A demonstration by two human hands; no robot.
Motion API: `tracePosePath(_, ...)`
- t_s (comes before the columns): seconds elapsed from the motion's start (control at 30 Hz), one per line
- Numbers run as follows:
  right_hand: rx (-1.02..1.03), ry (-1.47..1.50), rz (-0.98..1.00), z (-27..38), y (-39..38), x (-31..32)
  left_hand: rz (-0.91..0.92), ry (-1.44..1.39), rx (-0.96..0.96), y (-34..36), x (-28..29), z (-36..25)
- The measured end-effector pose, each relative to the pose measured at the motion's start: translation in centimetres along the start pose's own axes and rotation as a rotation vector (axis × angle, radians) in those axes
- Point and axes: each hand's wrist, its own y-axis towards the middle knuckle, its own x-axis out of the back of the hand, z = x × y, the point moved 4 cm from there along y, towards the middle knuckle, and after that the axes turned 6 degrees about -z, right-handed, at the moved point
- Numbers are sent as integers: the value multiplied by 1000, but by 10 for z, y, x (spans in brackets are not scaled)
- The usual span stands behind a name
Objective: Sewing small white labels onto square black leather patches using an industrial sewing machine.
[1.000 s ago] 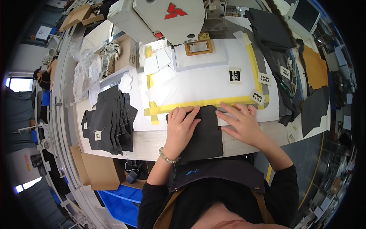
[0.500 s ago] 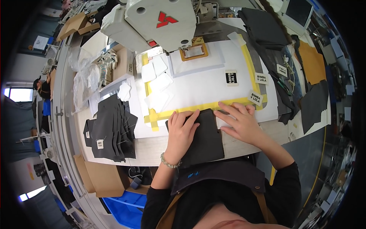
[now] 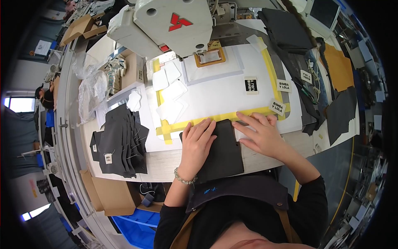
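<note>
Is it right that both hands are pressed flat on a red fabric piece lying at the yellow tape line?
Not quite: the head view shows the fabric piece is black, not red. Both the left hand and right hand do press on it at the yellow tape line.

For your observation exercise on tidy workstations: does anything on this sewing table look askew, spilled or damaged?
Nothing looks spilled or damaged. The left hand lies flat on the dark fabric piece, the right hand at its edge by the yellow tape. Only the stack of dark pieces is fanned unevenly, and the white patches lie loosely scattered.
</note>
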Motion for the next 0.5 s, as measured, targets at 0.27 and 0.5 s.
tracePosePath(0.27,10,20,1,0,0,1,-18,-4,-25,1,1,0)
tracePosePath(0.5,17,17,-5,2,-1,-1,-43,-4,-47,4,2,-4)
